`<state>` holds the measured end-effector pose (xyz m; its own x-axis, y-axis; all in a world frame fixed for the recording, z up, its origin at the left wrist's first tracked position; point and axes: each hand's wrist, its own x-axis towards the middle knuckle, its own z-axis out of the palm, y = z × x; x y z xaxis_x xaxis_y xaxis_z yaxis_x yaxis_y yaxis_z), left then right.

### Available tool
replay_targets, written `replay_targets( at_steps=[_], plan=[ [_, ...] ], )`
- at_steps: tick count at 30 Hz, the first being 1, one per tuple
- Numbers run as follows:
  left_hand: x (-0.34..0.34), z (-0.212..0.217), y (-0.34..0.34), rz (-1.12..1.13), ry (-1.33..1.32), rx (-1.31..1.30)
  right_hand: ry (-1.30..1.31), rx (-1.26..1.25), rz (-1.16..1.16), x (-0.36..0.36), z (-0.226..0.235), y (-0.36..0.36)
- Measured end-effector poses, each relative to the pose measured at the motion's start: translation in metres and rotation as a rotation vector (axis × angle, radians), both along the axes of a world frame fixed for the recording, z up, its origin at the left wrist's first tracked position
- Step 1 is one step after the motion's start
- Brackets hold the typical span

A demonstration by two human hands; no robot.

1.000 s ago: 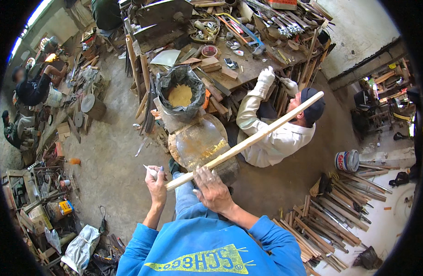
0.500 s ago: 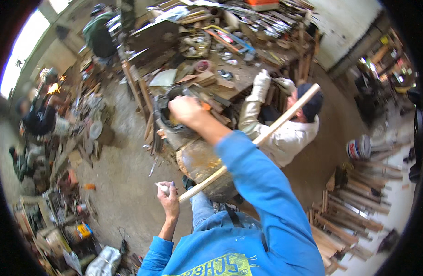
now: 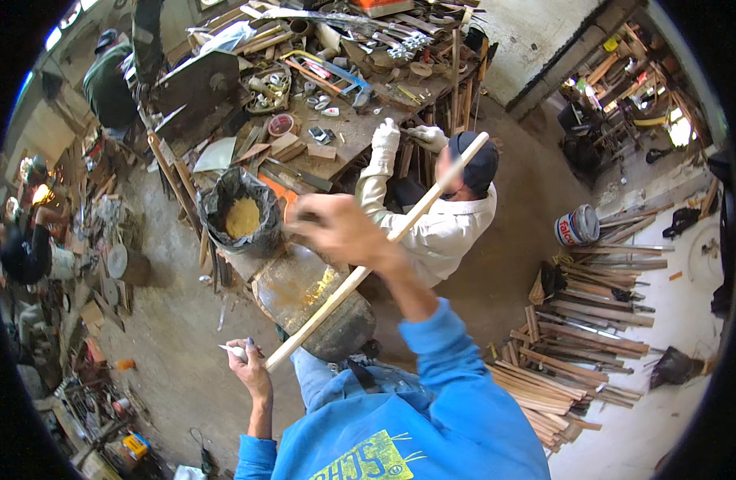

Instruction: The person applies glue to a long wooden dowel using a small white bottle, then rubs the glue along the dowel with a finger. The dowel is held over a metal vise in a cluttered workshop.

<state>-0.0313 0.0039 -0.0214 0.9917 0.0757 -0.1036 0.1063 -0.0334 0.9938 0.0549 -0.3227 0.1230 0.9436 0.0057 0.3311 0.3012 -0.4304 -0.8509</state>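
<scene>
My left hand (image 3: 252, 374) is closed around a small white bottle with a pointed tip (image 3: 238, 352). Against that hand rests the lower end of a long pale wooden stick (image 3: 316, 320), which slants up to the right and passes beneath my right wrist. My right hand (image 3: 344, 232), smeared by motion, is raised with its fingers bent, just right of a bucket lined with a black plastic bag (image 3: 210, 200). Yellowish powder, like sawdust (image 3: 243, 218), lies in the bucket. More of it is scattered on a rounded metal surface (image 3: 292, 284) below my right hand.
A person in a white top and dark cap (image 3: 464, 212) works at the cluttered workbench (image 3: 356, 120), wearing white gloves. Wooden strips (image 3: 592, 336) lie on the right. A white bucket (image 3: 577, 226) stands beyond them. Sparks (image 3: 43, 194) fly near another person at far left.
My right hand has left the black-lined bucket and moved right, uncovering the powder inside. The view has shifted right. My left hand still holds the white bottle by the stick.
</scene>
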Motion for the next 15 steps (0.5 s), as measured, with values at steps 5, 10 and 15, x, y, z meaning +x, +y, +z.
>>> replay_targets(
  at_steps=[5,10,15],
  plan=[
    [0.0,-0.001,0.005,-0.056,0.011,0.047,0.32,-0.224,-0.119,-0.089,-0.02,-0.082],
    [0.001,-0.001,0.005,-0.08,0.043,0.079,0.005,-0.496,-0.102,-0.098,-0.045,-0.108],
    [0.0,-0.003,0.003,-0.052,0.034,0.055,0.046,-0.489,-0.026,-0.092,-0.05,-0.125]
  ],
)
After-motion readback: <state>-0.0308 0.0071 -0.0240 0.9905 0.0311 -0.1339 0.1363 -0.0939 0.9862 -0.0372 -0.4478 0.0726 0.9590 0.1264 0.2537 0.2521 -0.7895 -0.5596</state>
